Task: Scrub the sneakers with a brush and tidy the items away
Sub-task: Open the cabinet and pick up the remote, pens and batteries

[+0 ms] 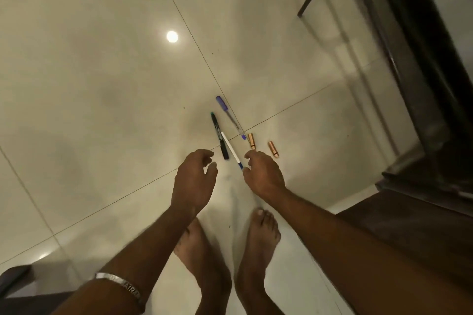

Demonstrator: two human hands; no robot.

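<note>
Three pens (225, 133) and two copper tubes (262, 144) are laid on the tiled floor (102, 84) where tile seams cross. Nothing is held by the left hand (195, 181) or right hand (263, 173); both are kept loosely curled above the pens.

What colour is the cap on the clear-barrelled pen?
Purple cap, clearest in the head view.

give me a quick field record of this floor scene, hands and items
surface: tiled floor
left hand: open, fingers loosely curled, holds nothing, above the floor
right hand: open, holds nothing, near the white pen's blue end
black marker: lies on floor
white pen: lies across the black marker
purple pen: lies on floor beyond them
copper tubes: two, and, right of the pens
feet: bare
sneakers, brush: not in view
</note>
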